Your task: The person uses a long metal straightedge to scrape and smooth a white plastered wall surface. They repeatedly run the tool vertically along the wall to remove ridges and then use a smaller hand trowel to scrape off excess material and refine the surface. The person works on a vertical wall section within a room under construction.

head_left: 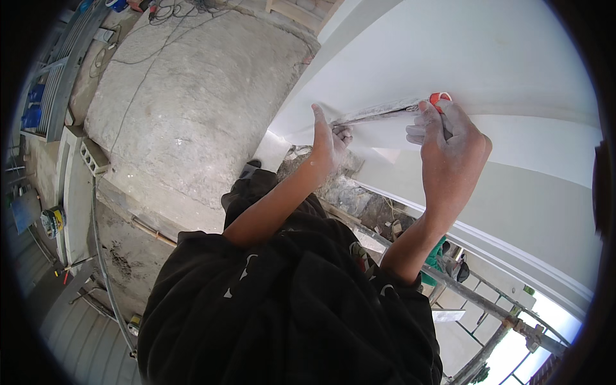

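My right hand [447, 136], dusted white, is closed with thumb and fingers around a small red, rounded thing with a pale rim [441, 98]. Its exact kind cannot be made out. Between my hands, along the white wall surface [398, 58], runs a long narrow strip [378, 113], powdery white with a dark edge. I cannot tell whether the strip joins the red thing. At the strip's left end is my left hand [330, 144], also powdery, its thumb pointing up and its other fingers curled. What those fingers hold, if anything, is hidden.
Rough concrete floor [192, 96] lies far below on the left, crossed by thin cables. A hollow block [94, 157] and a bucket [54, 221] are at far left. Metal scaffold tubing [475, 303] crosses at lower right. A green-clothed person [435, 260] is partly visible below.
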`<state>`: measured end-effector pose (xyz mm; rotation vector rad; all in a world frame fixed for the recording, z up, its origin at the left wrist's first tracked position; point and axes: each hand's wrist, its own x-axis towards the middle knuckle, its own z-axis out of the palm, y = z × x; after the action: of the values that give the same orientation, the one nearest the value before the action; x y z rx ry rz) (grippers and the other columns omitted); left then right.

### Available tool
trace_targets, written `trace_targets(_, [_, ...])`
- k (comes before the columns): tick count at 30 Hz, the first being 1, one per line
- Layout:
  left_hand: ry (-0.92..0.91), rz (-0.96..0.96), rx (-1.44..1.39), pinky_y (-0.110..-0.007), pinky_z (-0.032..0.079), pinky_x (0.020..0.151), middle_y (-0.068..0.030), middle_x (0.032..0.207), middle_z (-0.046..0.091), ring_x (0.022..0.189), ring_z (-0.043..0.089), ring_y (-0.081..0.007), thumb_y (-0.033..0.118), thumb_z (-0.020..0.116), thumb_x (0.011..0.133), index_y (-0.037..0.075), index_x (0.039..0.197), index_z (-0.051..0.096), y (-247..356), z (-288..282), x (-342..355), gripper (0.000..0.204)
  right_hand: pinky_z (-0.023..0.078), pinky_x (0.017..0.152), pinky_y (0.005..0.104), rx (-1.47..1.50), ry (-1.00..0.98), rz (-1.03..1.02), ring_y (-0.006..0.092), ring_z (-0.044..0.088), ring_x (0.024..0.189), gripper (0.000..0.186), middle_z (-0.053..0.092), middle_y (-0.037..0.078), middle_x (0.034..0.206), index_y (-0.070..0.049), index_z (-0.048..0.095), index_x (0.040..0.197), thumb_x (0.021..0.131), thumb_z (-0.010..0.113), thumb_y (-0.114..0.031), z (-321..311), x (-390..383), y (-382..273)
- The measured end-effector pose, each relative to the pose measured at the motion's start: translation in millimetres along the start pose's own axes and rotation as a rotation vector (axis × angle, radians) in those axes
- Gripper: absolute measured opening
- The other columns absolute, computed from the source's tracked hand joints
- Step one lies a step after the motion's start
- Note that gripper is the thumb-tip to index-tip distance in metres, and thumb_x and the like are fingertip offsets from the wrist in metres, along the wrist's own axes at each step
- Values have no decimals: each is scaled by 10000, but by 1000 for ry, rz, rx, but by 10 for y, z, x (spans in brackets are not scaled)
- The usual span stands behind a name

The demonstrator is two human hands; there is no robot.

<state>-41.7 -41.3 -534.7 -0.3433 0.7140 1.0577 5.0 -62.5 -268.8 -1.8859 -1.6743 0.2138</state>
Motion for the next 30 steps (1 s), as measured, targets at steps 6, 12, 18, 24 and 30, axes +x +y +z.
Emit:
trace_targets(6, [20,24,139,-280,407,605,-71,863,461,654,431,-141,846,292,881,-86,1083,516,-60,-280,324,979,462,558,369,-47,-73,-47,371,625,576,141,590,226,612,74,623,809,901,624,-33,222,-90,197])
trace_targets(12, [5,55,117,-279,396,573,-58,830,462,632,437,-139,819,284,906,-32,1049,533,-30,-37,131,899,460,512,348,0,91,-26,280,668,536,147,609,214,614,81,642,831,918,612,-34,80,-30,12])
trace_targets(18, [74,-38,314,-282,384,561,-46,763,455,606,439,-146,755,228,960,39,1025,501,-36,-834,930,770,498,593,386,-97,-198,-90,353,657,596,108,638,229,669,77,629,857,899,599,-17,806,-157,725])
trace_targets(24, [11,-86,217,-300,379,556,-34,761,478,585,423,-138,529,257,1069,88,990,490,-75,-976,939,506,514,594,356,-247,-247,-56,308,697,620,112,671,232,714,75,653,934,918,604,-24,773,-189,684])
trace_targets(30, [-86,0,206,-283,355,543,-11,710,488,569,399,-113,389,326,1090,148,970,468,-185,-376,433,305,525,595,330,-237,-74,-179,293,703,612,126,707,218,774,88,670,942,912,631,-28,90,-24,218])
